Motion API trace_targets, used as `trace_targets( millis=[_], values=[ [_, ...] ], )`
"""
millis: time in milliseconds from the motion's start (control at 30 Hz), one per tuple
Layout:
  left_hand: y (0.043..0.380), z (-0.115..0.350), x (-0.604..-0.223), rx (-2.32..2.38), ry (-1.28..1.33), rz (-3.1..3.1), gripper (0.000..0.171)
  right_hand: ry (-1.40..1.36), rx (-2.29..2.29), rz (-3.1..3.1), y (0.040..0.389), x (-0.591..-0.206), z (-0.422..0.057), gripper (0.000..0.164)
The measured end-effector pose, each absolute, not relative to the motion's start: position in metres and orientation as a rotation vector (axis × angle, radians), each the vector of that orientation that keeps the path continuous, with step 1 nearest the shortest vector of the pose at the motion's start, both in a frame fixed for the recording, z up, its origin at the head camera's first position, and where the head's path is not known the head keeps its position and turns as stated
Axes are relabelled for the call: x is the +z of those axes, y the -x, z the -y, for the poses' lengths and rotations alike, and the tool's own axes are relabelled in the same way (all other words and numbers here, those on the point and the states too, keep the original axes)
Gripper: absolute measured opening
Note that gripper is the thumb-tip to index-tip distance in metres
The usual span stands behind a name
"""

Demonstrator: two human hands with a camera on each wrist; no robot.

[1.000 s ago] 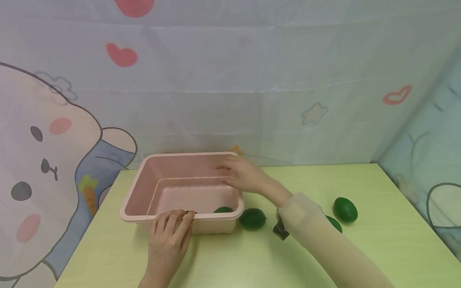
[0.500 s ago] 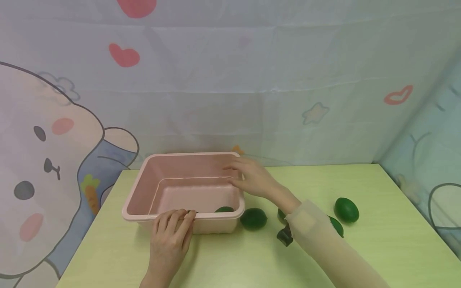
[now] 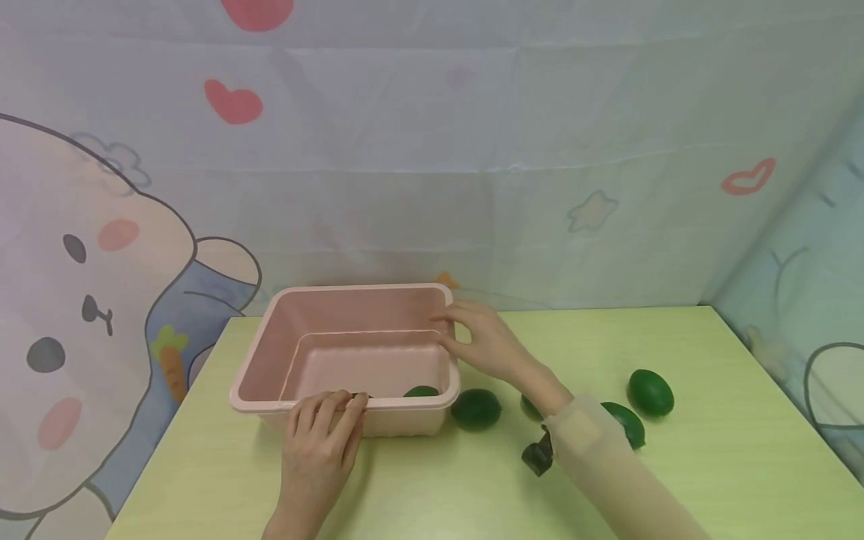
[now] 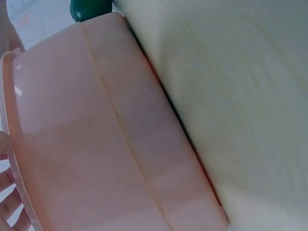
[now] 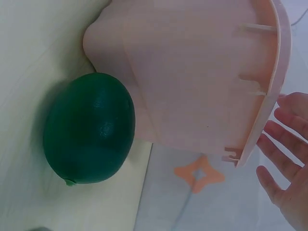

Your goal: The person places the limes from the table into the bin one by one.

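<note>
A pink plastic basin (image 3: pixel 367 296) stands at the table's back left. My left hand (image 3: pixel 317 442) grips its near rim, fingers hooked over the edge. At the right rim is my right hand (image 3: pixel 491 341), holding nothing; in the right wrist view its fingers are loosely spread, fingertips right at the rim. Inside the basin a green lime (image 3: pixel 421 391) shows just above the near rim, and a sliver of another shows beside my left hand. One more lime (image 3: pixel 476 409) lies outside by the right wall, large in the right wrist view.
Farther right on the table (image 3: pixel 729 457) lie two limes, one nearer (image 3: pixel 624 424) and one farther back (image 3: pixel 651 394). Another lime (image 3: pixel 530 408) is partly hidden by my right wrist. A printed cloth (image 3: pixel 540 150) hangs behind the table.
My right hand has drawn to the right, from over the basin's inside back to its right rim. My left hand stays on the near rim.
</note>
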State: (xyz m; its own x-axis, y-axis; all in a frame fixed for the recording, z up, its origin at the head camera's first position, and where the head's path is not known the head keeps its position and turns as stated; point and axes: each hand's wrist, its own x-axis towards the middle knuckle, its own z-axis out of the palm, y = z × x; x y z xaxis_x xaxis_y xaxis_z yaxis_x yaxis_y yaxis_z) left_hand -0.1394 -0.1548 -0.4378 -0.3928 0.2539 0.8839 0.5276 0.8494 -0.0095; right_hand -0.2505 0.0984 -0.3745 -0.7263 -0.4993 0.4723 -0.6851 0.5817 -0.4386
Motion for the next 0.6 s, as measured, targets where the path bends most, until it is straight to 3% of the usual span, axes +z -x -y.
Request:
trace_targets(
  millis=[600],
  values=[
    [0.14,0.155,-0.439,-0.336,0.566,1.999,0.029,-0.785,1.06,2.553,0.233,-0.384,-0.116,0.039]
  ],
)
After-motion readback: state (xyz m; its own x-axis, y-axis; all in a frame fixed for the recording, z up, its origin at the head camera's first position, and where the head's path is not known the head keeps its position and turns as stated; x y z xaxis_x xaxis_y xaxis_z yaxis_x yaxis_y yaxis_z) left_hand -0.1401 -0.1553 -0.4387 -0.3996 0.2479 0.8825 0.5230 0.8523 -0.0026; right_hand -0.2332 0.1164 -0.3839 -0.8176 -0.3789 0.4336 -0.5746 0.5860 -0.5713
